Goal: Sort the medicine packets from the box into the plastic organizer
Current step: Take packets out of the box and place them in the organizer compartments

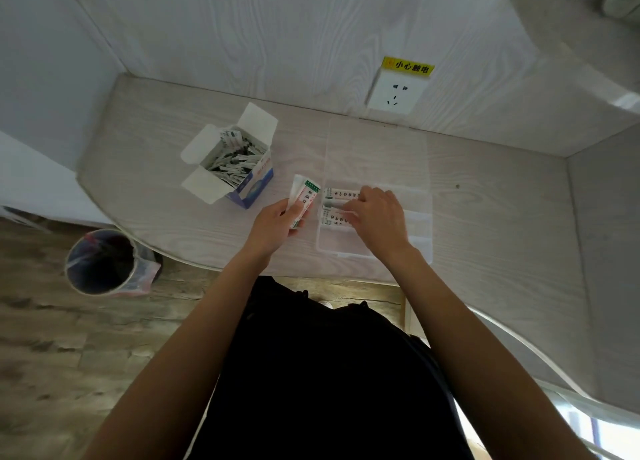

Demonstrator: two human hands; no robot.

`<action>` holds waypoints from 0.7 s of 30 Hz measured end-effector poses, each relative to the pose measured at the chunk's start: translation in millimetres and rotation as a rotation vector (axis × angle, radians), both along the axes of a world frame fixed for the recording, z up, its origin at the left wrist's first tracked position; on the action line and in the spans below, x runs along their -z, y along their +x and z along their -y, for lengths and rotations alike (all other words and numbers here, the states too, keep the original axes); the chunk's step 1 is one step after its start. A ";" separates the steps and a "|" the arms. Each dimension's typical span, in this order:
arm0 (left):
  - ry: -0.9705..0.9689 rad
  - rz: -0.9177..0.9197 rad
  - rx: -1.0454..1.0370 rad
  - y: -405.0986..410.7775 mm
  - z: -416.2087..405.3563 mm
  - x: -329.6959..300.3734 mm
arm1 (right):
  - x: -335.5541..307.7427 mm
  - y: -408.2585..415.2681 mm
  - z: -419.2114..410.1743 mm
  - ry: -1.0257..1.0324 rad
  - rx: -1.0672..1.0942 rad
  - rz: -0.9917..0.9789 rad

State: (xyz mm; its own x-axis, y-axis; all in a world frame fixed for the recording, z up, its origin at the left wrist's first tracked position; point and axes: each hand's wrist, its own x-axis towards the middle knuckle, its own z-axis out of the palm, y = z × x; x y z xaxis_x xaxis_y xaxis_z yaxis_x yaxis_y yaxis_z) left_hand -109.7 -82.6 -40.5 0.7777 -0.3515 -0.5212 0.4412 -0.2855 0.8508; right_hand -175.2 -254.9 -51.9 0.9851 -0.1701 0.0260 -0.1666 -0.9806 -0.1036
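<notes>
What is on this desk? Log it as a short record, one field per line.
surface: pale wood-grain desk
supply: open white-and-blue cardboard box full of packets, left of organizer
organizer: clear plastic compartment organizer, lid open, packets in its near-left compartments
left hand: holds white medicine packets beside organizer
right hand: fingers on packets inside organizer
floor: lined round bin, lower left
</notes>
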 end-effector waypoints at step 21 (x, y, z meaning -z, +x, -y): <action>0.055 0.143 0.145 -3.0 -3.3 -1.1 | -10.4 13.2 -2.9 0.160 0.037 -0.302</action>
